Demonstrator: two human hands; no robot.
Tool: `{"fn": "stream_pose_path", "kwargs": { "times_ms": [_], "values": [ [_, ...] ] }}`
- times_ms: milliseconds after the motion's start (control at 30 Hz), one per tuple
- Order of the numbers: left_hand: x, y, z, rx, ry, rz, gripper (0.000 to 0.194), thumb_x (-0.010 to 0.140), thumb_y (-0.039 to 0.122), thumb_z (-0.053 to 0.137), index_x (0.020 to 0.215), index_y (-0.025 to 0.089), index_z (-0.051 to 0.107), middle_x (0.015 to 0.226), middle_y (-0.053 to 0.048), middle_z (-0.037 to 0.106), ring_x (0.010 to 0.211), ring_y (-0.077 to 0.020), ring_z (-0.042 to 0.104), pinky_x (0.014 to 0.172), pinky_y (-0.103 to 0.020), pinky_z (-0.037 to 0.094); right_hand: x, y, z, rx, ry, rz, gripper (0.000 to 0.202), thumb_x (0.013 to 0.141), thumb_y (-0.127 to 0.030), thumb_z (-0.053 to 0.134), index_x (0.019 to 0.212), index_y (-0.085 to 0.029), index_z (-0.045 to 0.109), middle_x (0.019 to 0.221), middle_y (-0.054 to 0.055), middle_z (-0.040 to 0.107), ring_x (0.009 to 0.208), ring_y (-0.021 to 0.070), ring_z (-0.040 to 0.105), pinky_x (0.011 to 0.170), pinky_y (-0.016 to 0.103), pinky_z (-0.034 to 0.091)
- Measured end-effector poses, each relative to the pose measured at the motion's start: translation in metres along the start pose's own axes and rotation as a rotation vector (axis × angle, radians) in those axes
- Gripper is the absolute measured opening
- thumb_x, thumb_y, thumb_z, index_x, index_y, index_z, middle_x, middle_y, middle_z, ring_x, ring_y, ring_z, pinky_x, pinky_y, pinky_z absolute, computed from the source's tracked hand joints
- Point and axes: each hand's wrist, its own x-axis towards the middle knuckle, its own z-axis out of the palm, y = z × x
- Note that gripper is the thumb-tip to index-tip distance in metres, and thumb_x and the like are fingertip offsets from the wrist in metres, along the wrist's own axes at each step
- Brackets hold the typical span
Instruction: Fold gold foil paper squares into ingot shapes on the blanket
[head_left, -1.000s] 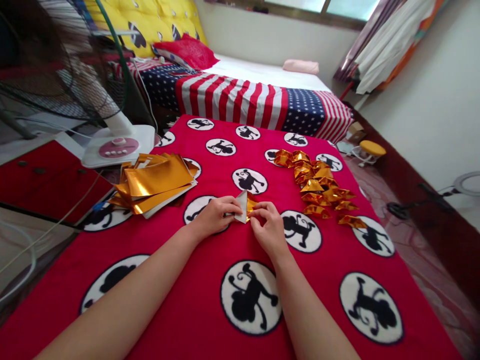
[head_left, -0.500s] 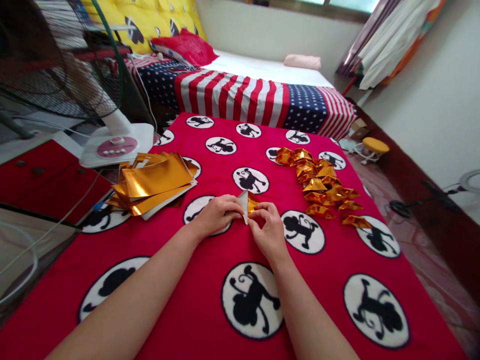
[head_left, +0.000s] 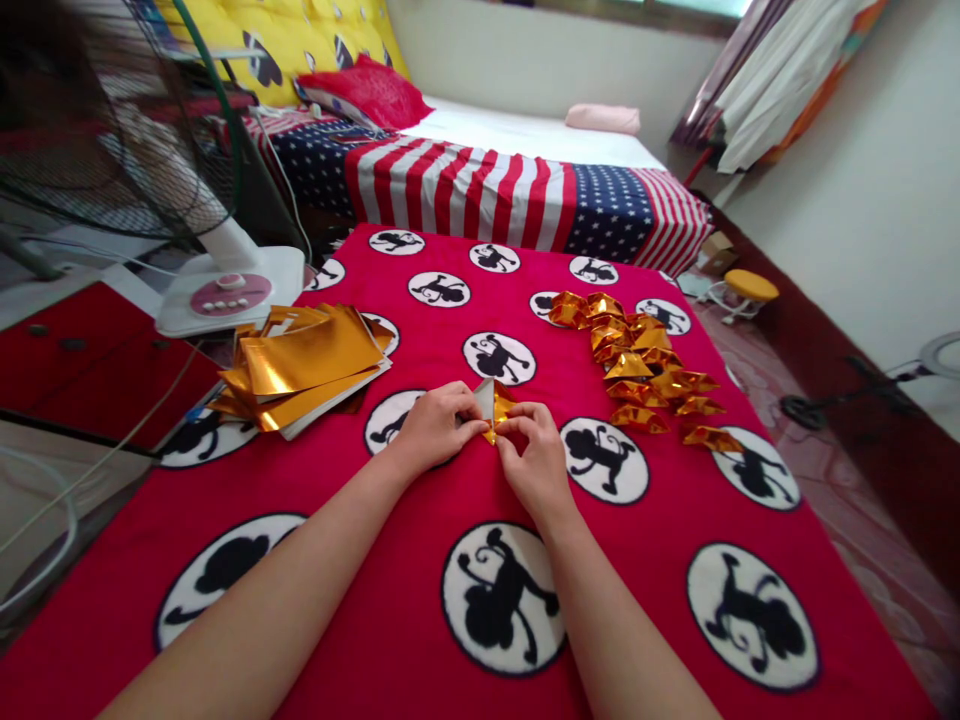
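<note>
Between my fingers is a small piece of gold foil paper (head_left: 501, 400), partly folded, its pale back showing on the left and shiny gold on the right. My left hand (head_left: 442, 425) pinches its left side, thumb and fingers closed. On the right side my right hand (head_left: 534, 445) grips the paper between thumb and fingertips. A stack of flat gold foil sheets (head_left: 315, 355) lies to the left of my hands. Several folded gold paper ingots (head_left: 634, 365) are grouped to the right.
A red cloth with monkey prints (head_left: 360, 590) covers the surface under my hands. At the left stands a fan with a white base (head_left: 180, 315). Beyond is a bed (head_left: 465, 190) with a striped cover. A yellow stool (head_left: 752, 285) is on the floor at right.
A gold flap now shows at the paper's lower tip, where the pale side was before. My left thumb has shifted slightly toward the fold; my right hand is nearly still.
</note>
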Motion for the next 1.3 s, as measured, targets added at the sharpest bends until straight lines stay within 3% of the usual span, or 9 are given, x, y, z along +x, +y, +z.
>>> {"fn": "stream_pose_path", "kwargs": {
  "times_ms": [867, 1100, 1300],
  "values": [
    [-0.0015, -0.0015, 0.0090, -0.017, 0.047, -0.062, 0.002, 0.076, 0.018, 0.073, 0.074, 0.019, 0.073, 0.076, 0.000, 0.060, 0.068, -0.0114, 0.054, 0.062, -0.025, 0.042, -0.0009, 0.0001, 0.0009, -0.011, -0.005, -0.018, 0.014, 0.074, -0.007, 0.061, 0.075, -0.020, 0.066, 0.097, 0.007, 0.058, 0.097, 0.0224, 0.057, 0.089, 0.039, 0.048],
    [-0.0034, -0.0030, 0.0099, 0.074, 0.066, -0.023, 0.005, 0.079, 0.021, 0.071, 0.078, 0.021, 0.076, 0.083, -0.002, 0.062, 0.081, -0.0152, 0.058, 0.074, -0.028, 0.045, -0.0041, -0.0026, 0.0012, -0.052, -0.002, -0.048, 0.009, 0.078, -0.010, 0.062, 0.080, -0.018, 0.066, 0.100, 0.009, 0.057, 0.099, 0.0228, 0.056, 0.091, 0.039, 0.047],
    [-0.0025, -0.0051, 0.0103, 0.072, 0.039, -0.013, 0.010, 0.082, 0.016, 0.066, 0.079, 0.020, 0.075, 0.083, -0.002, 0.063, 0.081, -0.0152, 0.058, 0.075, -0.028, 0.045, -0.0066, -0.0054, 0.0017, -0.070, 0.008, -0.060, 0.005, 0.078, -0.014, 0.064, 0.081, -0.018, 0.064, 0.100, 0.009, 0.056, 0.098, 0.0228, 0.055, 0.090, 0.039, 0.047]
  ]
}}
